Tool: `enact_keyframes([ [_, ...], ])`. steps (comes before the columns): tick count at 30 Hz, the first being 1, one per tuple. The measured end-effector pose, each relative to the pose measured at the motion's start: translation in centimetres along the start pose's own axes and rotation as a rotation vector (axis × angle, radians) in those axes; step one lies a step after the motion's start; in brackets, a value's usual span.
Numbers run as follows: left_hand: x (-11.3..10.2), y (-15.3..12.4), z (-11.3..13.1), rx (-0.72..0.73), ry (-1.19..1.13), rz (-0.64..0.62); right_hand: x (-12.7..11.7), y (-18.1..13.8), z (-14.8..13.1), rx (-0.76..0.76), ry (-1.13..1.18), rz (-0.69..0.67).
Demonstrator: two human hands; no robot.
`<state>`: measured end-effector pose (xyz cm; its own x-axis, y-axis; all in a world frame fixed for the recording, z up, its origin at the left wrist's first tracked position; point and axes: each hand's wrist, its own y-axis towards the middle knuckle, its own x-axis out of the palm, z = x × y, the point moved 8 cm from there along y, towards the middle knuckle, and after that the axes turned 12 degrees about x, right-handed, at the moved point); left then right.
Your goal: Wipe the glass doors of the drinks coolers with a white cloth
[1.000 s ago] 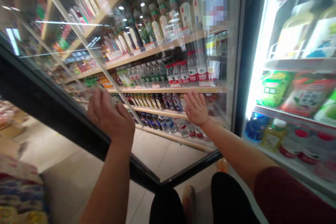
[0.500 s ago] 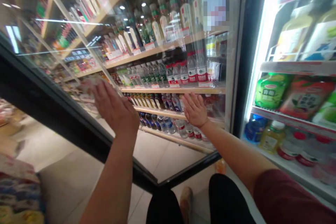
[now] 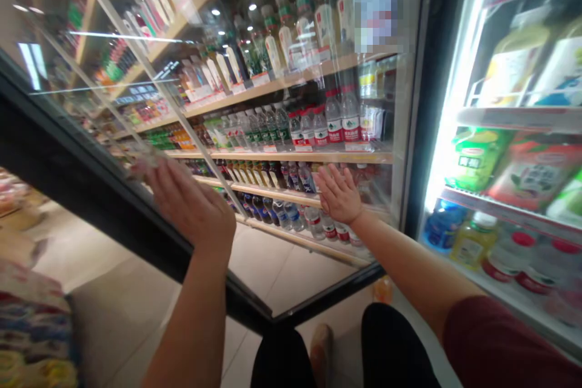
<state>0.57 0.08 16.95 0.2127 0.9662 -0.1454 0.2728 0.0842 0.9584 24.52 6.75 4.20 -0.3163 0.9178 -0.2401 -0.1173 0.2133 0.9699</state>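
A glass door (image 3: 273,270) with a black frame (image 3: 113,218) stands open in front of me. Under the fingers of my left hand (image 3: 193,203), against the left side of the pane, is a pale, blurred cloth (image 3: 142,163). That hand is tilted, its fingers close together and pointing up and left. My right hand (image 3: 340,194) rests flat on the pane further right, fingers spread and nothing in it. Whether the left palm touches the glass is hidden.
At right is a lit fridge, its shelves (image 3: 513,116) carrying bottles and a green pouch (image 3: 477,157). Wooden shelves (image 3: 291,83) of bottles show in the glass. An orange bottle (image 3: 382,290) is on the floor near my leg. Stacked packs (image 3: 34,327) stand at lower left.
My left hand has slid a little left and down with the cloth, towards the door's black frame. The right hand stays nearly in place on the pane.
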Motion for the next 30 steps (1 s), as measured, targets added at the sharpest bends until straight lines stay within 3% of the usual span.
enact_keyframes([
  [3,0.7,-5.6,2.6,0.070,0.000,0.048,0.0,0.0,-0.1,0.017,-0.006,0.004],
  [5,2.4,-9.0,5.6,0.255,-0.029,-0.059,0.0,0.0,0.0,0.029,-0.002,0.005],
  [7,3.4,-9.9,7.4,0.422,-0.043,-0.128,0.2,-0.1,0.0,0.036,0.010,-0.009],
  [9,3.0,-7.3,6.1,0.406,-0.024,-0.105,0.5,-0.3,0.2,0.049,0.031,-0.038],
  [13,1.1,1.0,0.8,0.125,-0.027,-0.003,0.9,-0.5,0.6,0.076,0.055,-0.059],
  [15,1.1,1.9,0.9,0.080,-0.048,0.013,0.8,-0.6,0.6,0.072,0.052,-0.050],
  [18,2.7,-2.7,5.2,0.182,-0.093,-0.055,0.7,-0.5,0.6,0.073,0.047,-0.047],
  [21,4.8,-9.9,11.1,0.496,-0.211,-0.230,0.5,-0.3,0.6,0.076,0.042,-0.044],
  [22,5.0,-11.2,11.8,0.549,-0.225,-0.260,0.4,-0.3,0.5,0.076,0.042,-0.036],
  [24,4.8,-10.9,10.8,0.547,-0.214,-0.269,0.2,-0.2,0.5,0.075,0.033,-0.012],
  [28,2.6,-2.6,3.3,0.220,-0.125,-0.112,0.5,-0.4,0.6,0.100,0.028,-0.030],
  [30,1.9,0.1,1.1,0.082,-0.112,-0.046,0.8,-0.6,0.4,0.125,0.039,-0.047],
])
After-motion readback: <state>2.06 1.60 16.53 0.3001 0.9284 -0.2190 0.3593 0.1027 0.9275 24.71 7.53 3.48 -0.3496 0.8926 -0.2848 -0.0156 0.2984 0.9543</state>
